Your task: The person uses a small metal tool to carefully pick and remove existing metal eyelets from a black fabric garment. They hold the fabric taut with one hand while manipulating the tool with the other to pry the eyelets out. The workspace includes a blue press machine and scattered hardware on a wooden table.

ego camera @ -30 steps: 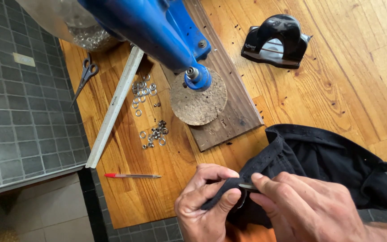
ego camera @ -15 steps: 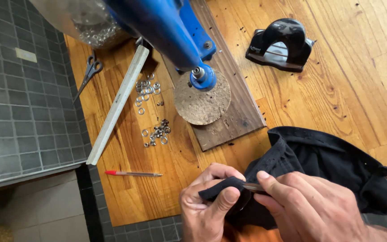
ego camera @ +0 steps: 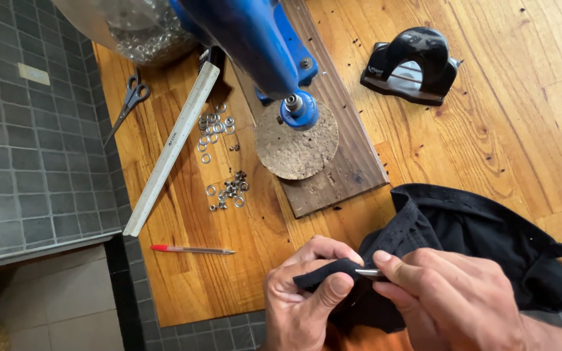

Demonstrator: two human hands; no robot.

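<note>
Both hands work at the near edge of the worktop (ego camera: 463,123): the left hand (ego camera: 304,302) pinches a folded flap of black fabric (ego camera: 482,240) between thumb and fingers, and the right hand (ego camera: 453,302) closes narrowly on a small metal piece (ego camera: 367,272) that touches the flap's edge. Compared with 1 second ago, the grip looks the same, but the flap now sticks out further to the left past the left thumb, and the metal piece shows more plainly against the fold. That suggests the piece is being set at a spot on the fabric's edge rather than lifted away; whether it passes through the cloth cannot be told.

Beyond the hands, the rest of the fabric lies bunched toward the right edge. Further in stands a blue hand press (ego camera: 261,45) on a dark wooden board (ego camera: 352,162), its head over a round cork pad (ego camera: 297,146). Loose metal eyelets (ego camera: 219,130) lie scattered just left of the board, beside a long ruler (ego camera: 173,146). Scissors (ego camera: 128,101) rest near the left edge, a red pen (ego camera: 190,249) lies nearer the front, and a black hole punch (ego camera: 411,65) sits toward the far right.
</note>
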